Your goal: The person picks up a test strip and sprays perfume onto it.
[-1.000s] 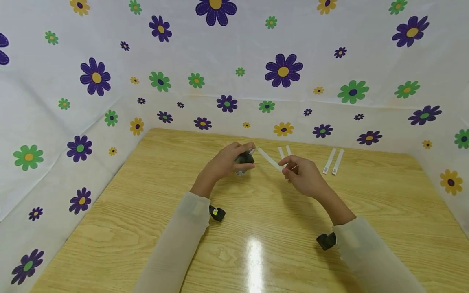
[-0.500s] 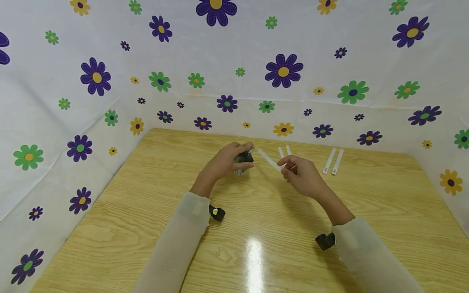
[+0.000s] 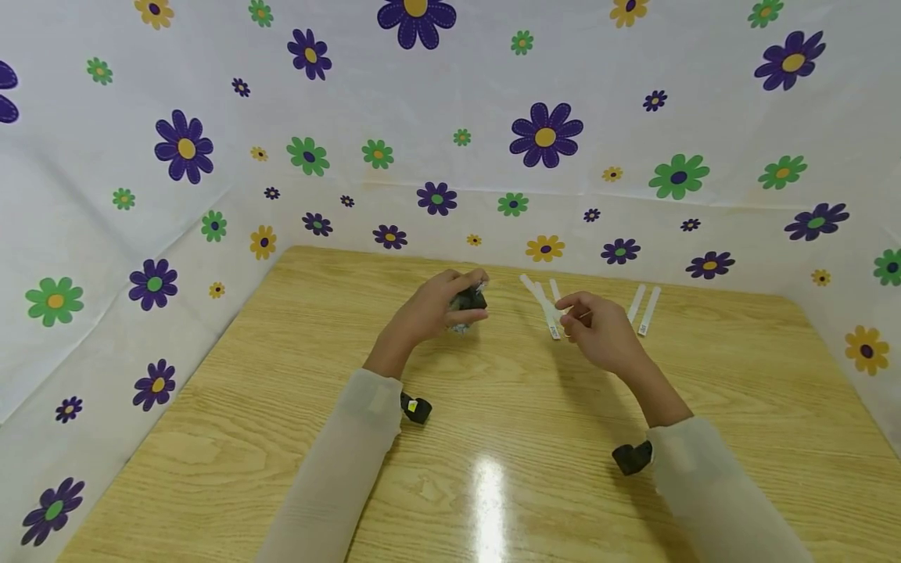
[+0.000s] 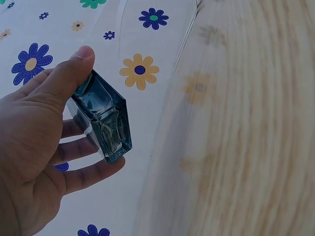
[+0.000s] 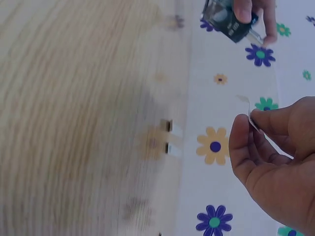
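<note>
My left hand (image 3: 425, 311) grips a dark green-blue glass perfume bottle (image 4: 109, 120), its angular base facing the left wrist camera. A fingertip sits on the spray top (image 5: 255, 37), and the bottle tilts with its top toward the right. Across from it, my right hand (image 3: 600, 335) pinches a thin white paper strip (image 3: 527, 283) between thumb and fingers. The strip's free end points up and left, apart from the bottle. In the right wrist view this strip (image 5: 249, 107) shows nearly edge-on. Below it in the head view, another white strip (image 3: 547, 314) lies on the table, partly overlapped.
Beside the right hand, a further strip (image 3: 554, 289) is mostly hidden. Two more strips with small printed ends, one of them the outer strip (image 3: 650, 311), lie to the right on the wooden table (image 3: 507, 414). A flower-printed sheet (image 3: 394, 94) borders the table's back and sides.
My right hand has moved right with the strip, widening the distance to the perfume bottle. My left hand and the bottle have stayed almost where they were.
</note>
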Motion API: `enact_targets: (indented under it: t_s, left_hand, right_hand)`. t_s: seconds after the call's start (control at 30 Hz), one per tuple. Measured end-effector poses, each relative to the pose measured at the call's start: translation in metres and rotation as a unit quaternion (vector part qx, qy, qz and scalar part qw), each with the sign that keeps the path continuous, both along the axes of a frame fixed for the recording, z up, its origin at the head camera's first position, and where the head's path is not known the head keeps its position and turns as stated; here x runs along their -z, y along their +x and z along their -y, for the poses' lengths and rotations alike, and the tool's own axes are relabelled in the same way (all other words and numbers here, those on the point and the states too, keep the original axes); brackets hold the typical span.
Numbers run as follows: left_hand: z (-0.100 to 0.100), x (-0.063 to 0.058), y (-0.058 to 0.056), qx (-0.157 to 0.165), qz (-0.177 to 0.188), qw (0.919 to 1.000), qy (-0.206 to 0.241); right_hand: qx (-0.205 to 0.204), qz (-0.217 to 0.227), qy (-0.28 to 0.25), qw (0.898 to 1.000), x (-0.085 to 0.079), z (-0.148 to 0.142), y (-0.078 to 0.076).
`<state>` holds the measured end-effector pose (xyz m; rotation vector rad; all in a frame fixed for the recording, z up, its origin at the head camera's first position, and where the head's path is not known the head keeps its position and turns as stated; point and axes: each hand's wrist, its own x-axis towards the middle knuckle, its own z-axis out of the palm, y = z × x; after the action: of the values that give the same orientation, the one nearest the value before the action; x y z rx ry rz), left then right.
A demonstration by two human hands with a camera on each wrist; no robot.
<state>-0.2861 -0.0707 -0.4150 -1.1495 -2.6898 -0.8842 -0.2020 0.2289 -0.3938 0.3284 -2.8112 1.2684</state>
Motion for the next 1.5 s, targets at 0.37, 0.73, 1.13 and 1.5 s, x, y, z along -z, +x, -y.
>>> enact_targets:
  t_s: [0.37,0.73,1.13,1.5]
  left_hand:
    - [-0.001,0.001,-0.001,-0.011,0.021,0.9995,-0.019]
    - [0.001,0.001,-0.001,-0.005,0.022,0.9996,-0.017]
    - [-0.001,0.003,-0.002,0.004,0.016,0.9998,-0.013]
    - [-0.002,0.001,-0.002,-0.003,0.02,0.9997,-0.017]
  right_hand:
    - [0.072,0.015,-0.022,0.997,0.0,-0.027,-0.008]
    - [0.103,0.066,-0.072,0.99,0.01,-0.033,-0.023]
    - [0.163,0.146,-0.078,0.973,0.023,-0.034,-0.028]
    - [0.159,0.148,-0.063,0.974,0.027,-0.031,-0.033]
